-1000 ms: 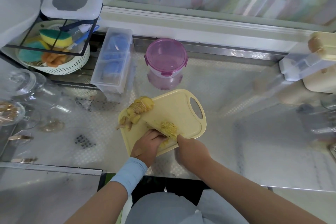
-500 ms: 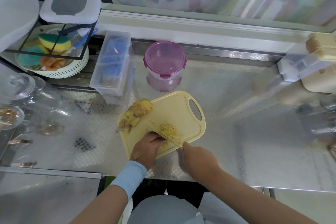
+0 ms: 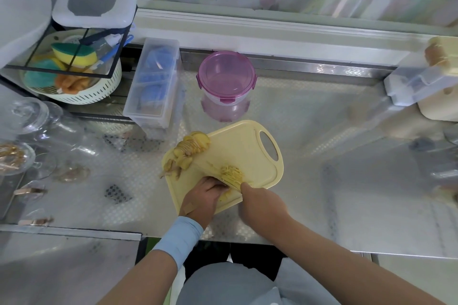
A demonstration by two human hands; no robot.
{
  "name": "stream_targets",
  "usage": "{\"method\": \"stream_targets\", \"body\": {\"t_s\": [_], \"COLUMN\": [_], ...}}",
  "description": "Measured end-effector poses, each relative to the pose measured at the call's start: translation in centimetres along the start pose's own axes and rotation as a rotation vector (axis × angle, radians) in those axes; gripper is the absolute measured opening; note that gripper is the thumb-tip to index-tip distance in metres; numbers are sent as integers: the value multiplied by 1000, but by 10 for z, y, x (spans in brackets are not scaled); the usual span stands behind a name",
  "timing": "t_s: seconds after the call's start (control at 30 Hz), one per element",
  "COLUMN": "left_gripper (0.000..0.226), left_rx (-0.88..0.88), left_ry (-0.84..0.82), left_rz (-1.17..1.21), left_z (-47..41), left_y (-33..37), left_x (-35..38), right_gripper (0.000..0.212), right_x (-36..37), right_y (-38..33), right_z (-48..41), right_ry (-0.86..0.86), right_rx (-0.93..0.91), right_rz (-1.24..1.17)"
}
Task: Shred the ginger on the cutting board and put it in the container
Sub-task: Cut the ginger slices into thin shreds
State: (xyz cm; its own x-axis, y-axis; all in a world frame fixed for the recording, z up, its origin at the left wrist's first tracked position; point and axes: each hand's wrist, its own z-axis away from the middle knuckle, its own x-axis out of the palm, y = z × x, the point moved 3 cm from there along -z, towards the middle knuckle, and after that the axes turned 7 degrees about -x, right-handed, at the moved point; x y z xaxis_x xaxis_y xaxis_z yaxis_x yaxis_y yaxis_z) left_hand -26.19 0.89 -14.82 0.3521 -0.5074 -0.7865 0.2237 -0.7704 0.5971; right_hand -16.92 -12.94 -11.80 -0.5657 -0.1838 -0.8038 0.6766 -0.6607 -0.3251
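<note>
The left hand point(image 3: 202, 199) lay at the near edge of the cutting board point(image 3: 247, 143), its grip curled down on some ginger slices point(image 3: 226, 196). Just beside it, the right hand point(image 3: 260, 205) had its grip closed on a knife point(image 3: 216, 168). The handle was hidden and the thin blade showed only faintly. A small heap of shredded ginger point(image 3: 231, 176) lay on the board just beyond the hands. Several uncut ginger pieces point(image 3: 190, 150) sat at the board's far left corner. The container point(image 3: 226, 82), with its pink lid on, stood behind the board, apart from it.

The shreds were probably light, moist and a little sticky, so I judge that they would cling to fingers. It would be better to gather them in 1 heap and lift them on the flat blade. The slices looked firm but slippery and needed pressing from above, with the fingertips tucked back.

The steel worktop point(image 3: 322, 131) under the board looked smooth, so the board could slide. A clear box point(image 3: 153, 82) stood behind the board to the left.
</note>
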Motion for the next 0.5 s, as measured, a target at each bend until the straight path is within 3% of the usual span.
{"method": "stream_targets", "body": {"t_s": [0.17, 0.5], "left_gripper": [26, 29], "left_rx": [19, -12], "left_ry": [11, -30], "left_rz": [35, 27], "left_z": [0, 1], "left_y": [-3, -2], "left_x": [2, 1], "right_gripper": [10, 21], "right_x": [4, 0], "right_y": [12, -11], "right_z": [21, -13], "right_ry": [31, -12], "right_rx": [26, -14], "right_rz": [11, -25]}}
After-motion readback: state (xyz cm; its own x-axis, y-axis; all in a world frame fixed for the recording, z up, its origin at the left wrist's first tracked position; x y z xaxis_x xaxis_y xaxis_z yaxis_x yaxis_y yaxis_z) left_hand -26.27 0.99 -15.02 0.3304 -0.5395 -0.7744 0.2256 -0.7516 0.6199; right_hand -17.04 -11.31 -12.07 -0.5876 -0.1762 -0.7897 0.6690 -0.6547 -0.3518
